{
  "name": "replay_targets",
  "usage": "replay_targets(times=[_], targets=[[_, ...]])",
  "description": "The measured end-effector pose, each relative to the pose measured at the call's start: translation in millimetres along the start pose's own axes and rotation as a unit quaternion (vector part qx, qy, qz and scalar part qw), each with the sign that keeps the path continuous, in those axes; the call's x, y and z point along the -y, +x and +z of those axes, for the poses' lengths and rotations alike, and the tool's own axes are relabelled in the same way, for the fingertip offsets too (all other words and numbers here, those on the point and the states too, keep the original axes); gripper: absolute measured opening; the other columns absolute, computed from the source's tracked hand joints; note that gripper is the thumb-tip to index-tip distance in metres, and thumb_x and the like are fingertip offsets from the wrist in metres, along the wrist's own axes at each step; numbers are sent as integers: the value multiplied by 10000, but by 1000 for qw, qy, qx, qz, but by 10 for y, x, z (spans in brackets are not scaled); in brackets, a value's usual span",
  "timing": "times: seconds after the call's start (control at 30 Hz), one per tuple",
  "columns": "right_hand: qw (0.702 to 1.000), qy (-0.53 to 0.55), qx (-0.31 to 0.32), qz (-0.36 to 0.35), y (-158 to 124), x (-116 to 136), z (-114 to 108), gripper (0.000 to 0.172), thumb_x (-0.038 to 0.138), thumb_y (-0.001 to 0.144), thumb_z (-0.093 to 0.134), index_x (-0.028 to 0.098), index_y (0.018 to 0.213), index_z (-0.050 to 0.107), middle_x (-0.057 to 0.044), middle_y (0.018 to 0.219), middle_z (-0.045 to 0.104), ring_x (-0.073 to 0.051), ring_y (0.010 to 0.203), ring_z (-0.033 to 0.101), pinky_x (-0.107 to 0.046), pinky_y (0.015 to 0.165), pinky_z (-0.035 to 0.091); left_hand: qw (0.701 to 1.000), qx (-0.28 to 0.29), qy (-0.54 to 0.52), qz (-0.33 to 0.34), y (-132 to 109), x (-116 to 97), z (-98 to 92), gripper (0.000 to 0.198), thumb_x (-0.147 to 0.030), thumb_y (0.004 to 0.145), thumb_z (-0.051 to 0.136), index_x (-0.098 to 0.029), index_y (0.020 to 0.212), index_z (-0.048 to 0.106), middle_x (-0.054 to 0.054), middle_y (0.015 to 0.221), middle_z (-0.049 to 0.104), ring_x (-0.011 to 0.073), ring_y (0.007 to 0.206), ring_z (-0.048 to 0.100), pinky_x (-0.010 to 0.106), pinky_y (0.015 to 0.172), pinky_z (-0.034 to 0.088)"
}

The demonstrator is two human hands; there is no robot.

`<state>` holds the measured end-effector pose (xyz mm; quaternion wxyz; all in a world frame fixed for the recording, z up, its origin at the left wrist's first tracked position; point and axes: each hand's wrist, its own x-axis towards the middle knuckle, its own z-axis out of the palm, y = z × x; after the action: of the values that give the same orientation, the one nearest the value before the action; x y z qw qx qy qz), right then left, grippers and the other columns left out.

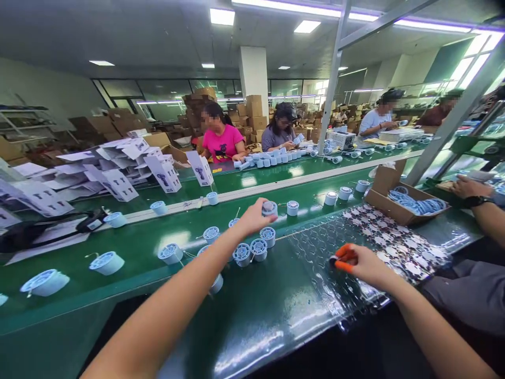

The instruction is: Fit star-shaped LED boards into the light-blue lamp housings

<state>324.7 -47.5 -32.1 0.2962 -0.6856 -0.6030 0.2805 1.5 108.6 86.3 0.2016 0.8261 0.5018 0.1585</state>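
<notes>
My left hand [254, 216] reaches out over the green conveyor belt [130, 252] and its fingers close round a small light-blue round fan unit [270, 207]. Several more of these units [252, 248] sit in a cluster just below that hand. My right hand [361, 261] wears orange finger cots and pinches a small dark piece I cannot make out, above a clear plastic sheet of stickers [379, 242] lying on the bench.
An open cardboard box [389, 181] holds blue parts at right. A co-worker's arm with a wristwatch [475, 197] rests beside it. Folded white cartons [118, 168] pile up at left. Other people work across the far belt. A metal frame post [333, 79] stands ahead.
</notes>
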Motion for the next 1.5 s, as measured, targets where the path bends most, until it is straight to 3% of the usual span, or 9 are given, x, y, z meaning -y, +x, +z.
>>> replay_targets(times=[0.13, 0.27, 0.47, 0.67, 0.8, 0.97, 1.2, 1.33, 1.5], targets=[[996, -69, -41, -47, -166, 154, 344, 109, 314, 791, 694, 223, 843, 723, -62, 821, 747, -235, 754, 716, -337, 712, 555, 995, 39, 80, -53, 510, 260, 125, 549, -501, 860, 637, -167, 1268, 483, 168, 1264, 675, 279, 1115, 654, 331, 915, 489], [967, -190, -166, -41, -281, 144, 393, 267, 326, 855, 657, 162, 1059, 707, -175, 1131, 690, -311, 961, 699, -452, 855, 548, 982, 90, 149, -75, 525, 586, 208, 606, -535, 766, 679, -168, 1223, 527, 183, 1248, 686, 345, 1155, 634, 392, 958, 465], [978, -156, -110, -86, -389, 170, 449, 433, 321, 823, 725, 211, 1237, 660, -129, 1120, 657, -301, 1045, 677, -433, 905, 549, 963, 106, 221, -110, 345, 950, -53, 713, -447, 597, 775, -117, 1207, 608, 235, 1163, 676, 436, 1070, 647, 456, 898, 498], [984, -128, -95, -74, -289, 303, 511, 267, 178, 763, 697, 202, 1027, 729, -112, 1045, 681, -278, 981, 688, -385, 863, 547, 981, -6, 190, -28, -409, 587, -292, 735, -506, 843, 599, -160, 1468, 428, 158, 1303, 508, 316, 1080, 630, 400, 963, 487], [991, -36, -113, -58, -375, 440, 522, 284, 217, 776, 627, 209, 1045, 717, -81, 1068, 703, -210, 803, 659, -348, 743, 529, 995, -30, 74, 60, -1366, 257, 70, 669, -382, 823, 706, -248, 1418, 430, 103, 1283, 531, 300, 1137, 598, 416, 967, 502], [978, 151, -141, -29, -678, 810, 997, 481, 395, 807, 651, 153, 1223, 654, -34, 846, 669, -170, 656, 541, -325, 664, 485, 999, -26, -15, -15, -2074, 57, 755, 464, -254, 759, 802, -218, 1167, 584, 72, 1119, 605, 274, 1019, 625, 426, 911, 534], [972, 26, -200, -122, -920, 1205, 1747, 280, 374, 812, 647, 174, 1001, 699, -108, 915, 681, -262, 814, 589, -408, 752, 471, 976, -167, -140, -19, -2185, -35, 1107, 307, -144, 933, 504, -198, 1194, 656, 97, 1087, 637, 217, 993, 642, 357, 894, 536], [963, -27, -190, -187, -837, 1168, 1767, 189, 285, 825, 593, 184, 965, 671, -132, 1028, 711, -283, 904, 613, -444, 816, 460, 948, -193, -225, -116, -2121, 19, 1190, 201, -88, 872, 522, -186, 859, 698, 40, 836, 674, 181, 804, 650, 291, 740, 504], [968, -49, -159, -186, -808, 1118, 1734, 173, 263, 784, 624, 186, 931, 670, -126, 1023, 712, -292, 899, 620, -455, 801, 469, 931, -195, -262, -162, -2079, 158, 1321, 208, -28, 816, 505, -180, 825, 647, 3, 744, 649, 150, 689, 610, 251, 647, 461]])
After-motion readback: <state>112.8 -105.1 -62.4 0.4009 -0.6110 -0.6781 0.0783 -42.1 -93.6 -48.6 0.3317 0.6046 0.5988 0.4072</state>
